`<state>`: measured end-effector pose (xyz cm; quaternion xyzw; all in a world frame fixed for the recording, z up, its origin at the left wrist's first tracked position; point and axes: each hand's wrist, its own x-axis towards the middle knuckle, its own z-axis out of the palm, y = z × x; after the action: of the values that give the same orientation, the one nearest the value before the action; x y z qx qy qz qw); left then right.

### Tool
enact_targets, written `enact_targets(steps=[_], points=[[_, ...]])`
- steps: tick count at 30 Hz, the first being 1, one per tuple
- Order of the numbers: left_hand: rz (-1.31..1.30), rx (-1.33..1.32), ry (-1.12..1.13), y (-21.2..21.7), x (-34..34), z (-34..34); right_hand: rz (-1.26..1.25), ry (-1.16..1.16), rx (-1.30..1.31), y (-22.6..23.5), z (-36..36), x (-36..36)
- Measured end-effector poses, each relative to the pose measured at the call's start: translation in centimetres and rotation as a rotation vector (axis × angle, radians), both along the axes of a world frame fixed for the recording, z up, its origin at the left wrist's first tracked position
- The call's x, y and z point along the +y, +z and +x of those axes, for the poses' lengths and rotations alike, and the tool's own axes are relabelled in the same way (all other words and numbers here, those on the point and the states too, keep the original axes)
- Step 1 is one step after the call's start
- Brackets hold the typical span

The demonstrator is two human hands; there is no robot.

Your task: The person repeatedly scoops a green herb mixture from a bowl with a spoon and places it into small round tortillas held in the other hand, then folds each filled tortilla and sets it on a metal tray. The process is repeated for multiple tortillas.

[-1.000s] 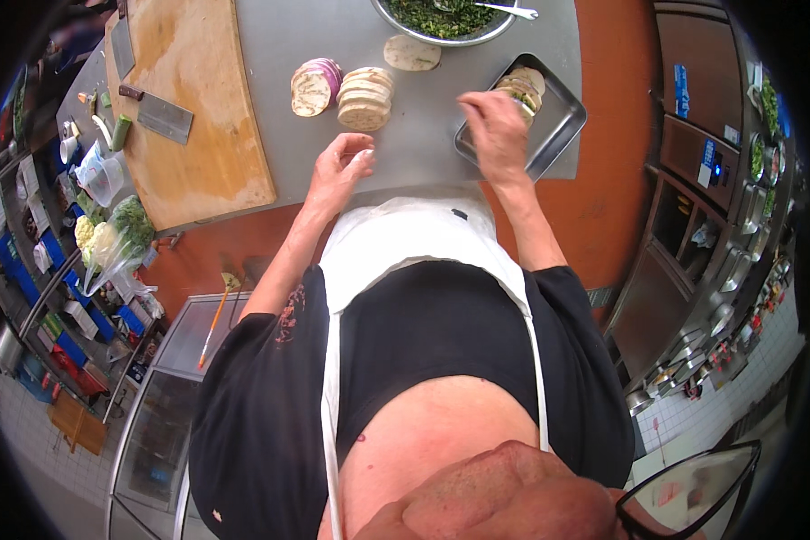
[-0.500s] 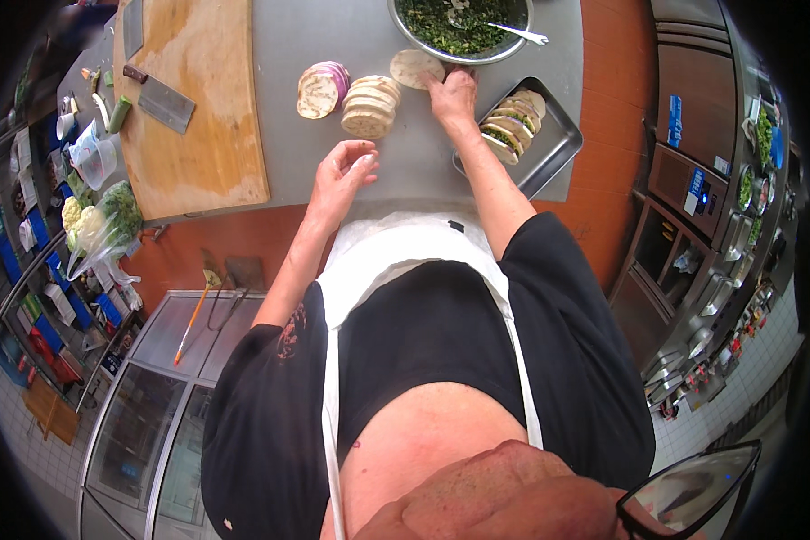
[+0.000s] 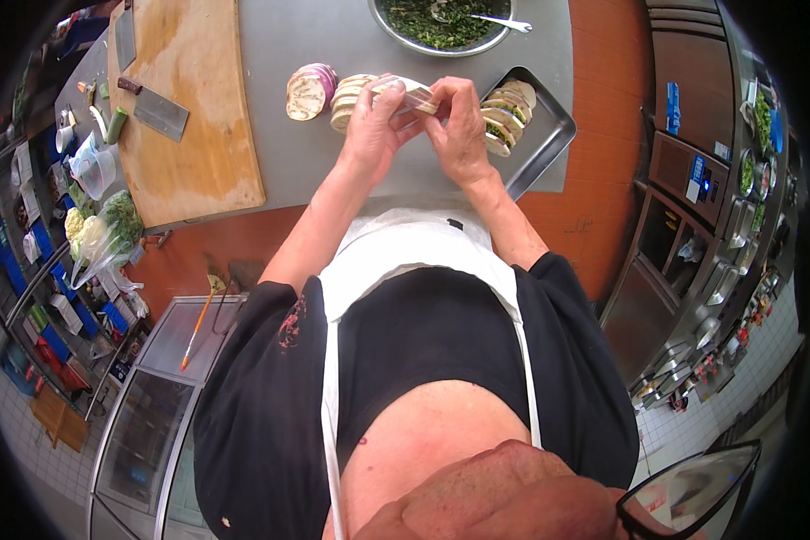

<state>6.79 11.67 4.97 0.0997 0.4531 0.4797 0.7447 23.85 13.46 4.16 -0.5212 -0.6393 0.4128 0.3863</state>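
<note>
Both my hands are raised over the grey worktop, pinching a pale round eggplant slice (image 3: pixel 416 94) held on edge between them. My left hand (image 3: pixel 373 130) has its thumb and fingers on the slice's left side; my right hand (image 3: pixel 460 126) grips the right side. Whether it is one slice or two pressed together I cannot tell. Just left of my left hand stand a stack of pale slices (image 3: pixel 346 101) and a purple-skinned stack (image 3: pixel 310 93). To the right, a metal tray (image 3: pixel 546 148) holds a row of slices with green filling (image 3: pixel 504 117).
Beyond my hands stands a steel bowl (image 3: pixel 448 52) of chopped green filling with a spoon (image 3: pixel 506 23) in it. On the left lie a wooden cutting board (image 3: pixel 202 135) and a cleaver (image 3: pixel 160 113). Bagged vegetables (image 3: pixel 117 220) sit past the board's corner.
My right hand has come back from beside the bowl, lifting the eggplant slice off the worktop. My left hand has moved up and right to meet it and now grips the slice too.
</note>
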Motion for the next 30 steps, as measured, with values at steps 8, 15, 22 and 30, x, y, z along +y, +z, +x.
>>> enact_targets(steps=[8, 15, 22, 30], points=[[0.100, 0.217, -0.008, 0.1, 0.5, -0.3, -0.722, 0.014, 0.623, -3.8, 1.8, 2.3], [0.037, 0.133, 0.082, -0.5, -0.4, -0.9, -0.330, -0.060, -0.210, -3.0, 1.7, 3.6], [0.150, 0.065, 0.054, 1.3, 1.3, -0.9, -0.439, 0.063, 0.422, 2.0, 3.2, 4.4], [0.061, 0.000, 0.144, 2.0, 4.2, -2.1, -0.283, -0.260, -0.202, 0.1, 11.0, 13.7]])
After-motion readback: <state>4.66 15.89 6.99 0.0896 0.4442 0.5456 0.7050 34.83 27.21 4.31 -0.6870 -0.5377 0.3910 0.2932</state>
